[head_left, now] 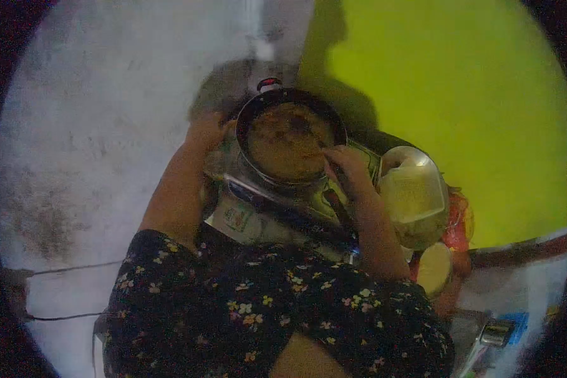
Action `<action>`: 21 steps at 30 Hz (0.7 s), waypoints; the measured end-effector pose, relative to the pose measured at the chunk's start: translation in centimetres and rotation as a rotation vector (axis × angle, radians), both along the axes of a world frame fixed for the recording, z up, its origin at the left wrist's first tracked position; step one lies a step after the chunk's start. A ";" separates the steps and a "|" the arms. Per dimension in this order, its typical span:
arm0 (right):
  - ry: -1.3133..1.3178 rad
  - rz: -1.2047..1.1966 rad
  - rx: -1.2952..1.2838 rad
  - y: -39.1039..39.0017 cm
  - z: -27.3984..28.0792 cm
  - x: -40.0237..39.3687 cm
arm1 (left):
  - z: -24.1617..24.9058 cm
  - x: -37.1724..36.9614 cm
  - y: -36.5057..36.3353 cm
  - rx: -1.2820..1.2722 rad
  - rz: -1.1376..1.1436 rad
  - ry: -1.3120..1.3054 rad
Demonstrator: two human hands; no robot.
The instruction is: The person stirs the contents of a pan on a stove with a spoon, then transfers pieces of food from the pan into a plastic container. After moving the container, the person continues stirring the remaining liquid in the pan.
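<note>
A dark, deep frying pan (242, 148) stands on a gas stove (264, 195), with brownish food or liquid (283, 142) inside. My right hand (348, 165) is over the pan's right rim, its fingers closed in a pinch. A dark shape lies in the food ahead of those fingers, perhaps the end of a utensil, but dim light hides what I hold. My left hand (212, 126) is beside the pan's left rim; its fingers are too dark to read. The pan's long handle (339, 208) points toward me, below my right hand.
Right of the stove stands a metal pot with a clear plastic container (412, 195) on it. A red package (460, 220) and a pale round lid-like thing (435, 269) lie nearby. A grey wall (107, 126) and a yellow-green wall (447, 94) rise behind.
</note>
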State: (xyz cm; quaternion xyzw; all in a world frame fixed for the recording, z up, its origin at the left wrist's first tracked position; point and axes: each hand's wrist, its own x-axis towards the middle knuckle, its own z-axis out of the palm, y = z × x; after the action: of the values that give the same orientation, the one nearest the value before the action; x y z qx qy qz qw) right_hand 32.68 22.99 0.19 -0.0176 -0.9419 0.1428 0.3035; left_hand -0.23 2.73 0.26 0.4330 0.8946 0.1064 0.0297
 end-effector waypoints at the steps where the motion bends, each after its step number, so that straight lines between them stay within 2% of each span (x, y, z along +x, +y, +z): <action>1: -0.003 -0.002 0.016 0.4 -0.7 -0.1 | -0.1 -0.1 -0.1 -0.010 0.003 0.013; 2: -0.008 -0.005 0.033 0.8 -1.4 -0.1 | -0.2 -0.1 -0.1 -0.018 0.004 0.025; 5: 0.184 -0.050 -0.171 -1.3 1.0 0.6 | -0.3 0.3 0.0 0.025 0.052 0.056; 8: 0.149 -0.383 -0.379 -2.5 3.7 1.5 | 1.2 0.5 0.1 -0.110 0.034 -0.015; 11: 0.187 -0.443 -0.527 0.6 -0.1 2.9 | 0.1 -0.1 0.0 -0.051 0.009 0.038; 14: 0.186 -0.458 -0.766 1.8 -2.3 3.1 | 2.0 1.2 0.0 -0.069 0.038 0.012; 18: -0.016 -0.725 -0.629 1.4 -1.8 2.6 | 1.1 0.4 0.2 -0.054 0.037 -0.020; 21: -0.015 -0.734 -0.680 0.8 -1.4 2.6 | 1.0 0.2 0.2 -0.066 0.046 -0.026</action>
State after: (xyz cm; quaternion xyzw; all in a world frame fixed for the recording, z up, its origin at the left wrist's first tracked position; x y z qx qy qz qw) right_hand 35.27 23.83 -1.25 -0.4469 -0.7759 0.3253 0.3041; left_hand -0.06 2.94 1.23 0.4097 0.9069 0.0831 0.0529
